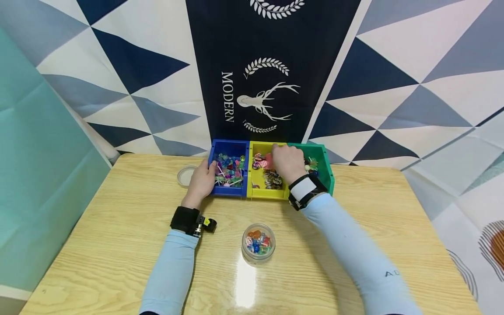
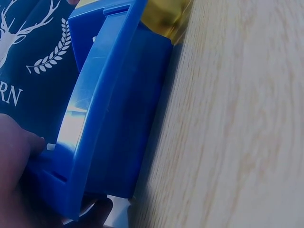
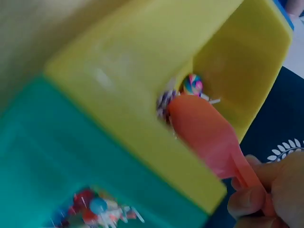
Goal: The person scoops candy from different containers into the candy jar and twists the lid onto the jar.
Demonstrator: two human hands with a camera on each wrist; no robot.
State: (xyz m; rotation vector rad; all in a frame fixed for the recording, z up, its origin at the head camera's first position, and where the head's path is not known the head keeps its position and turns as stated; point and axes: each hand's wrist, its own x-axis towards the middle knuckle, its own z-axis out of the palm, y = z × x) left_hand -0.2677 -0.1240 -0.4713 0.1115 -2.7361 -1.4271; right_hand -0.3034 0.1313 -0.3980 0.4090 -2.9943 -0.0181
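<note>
Plainly, coloured bins (image 1: pixel 267 194) sit on wooden tabletop (image 1: pixel 214 267) before patterned cloth (image 1: pixel 260 48).

Head cam looks forward and down from above, wide, farther back: most of worktop (image 1: pixel 118 240), patterned backdrop (image 1: pixel 130 57). Left wrist: close, tilted, along blue bin (image 2: pixel 128 118)'s outer wall. Right wrist: close, slanted into yellow bin (image 3: pixel 133 61), green bin (image 3: pixel 71 137) lower left. Both wrist views share yellow bin; head covers all three.
</note>
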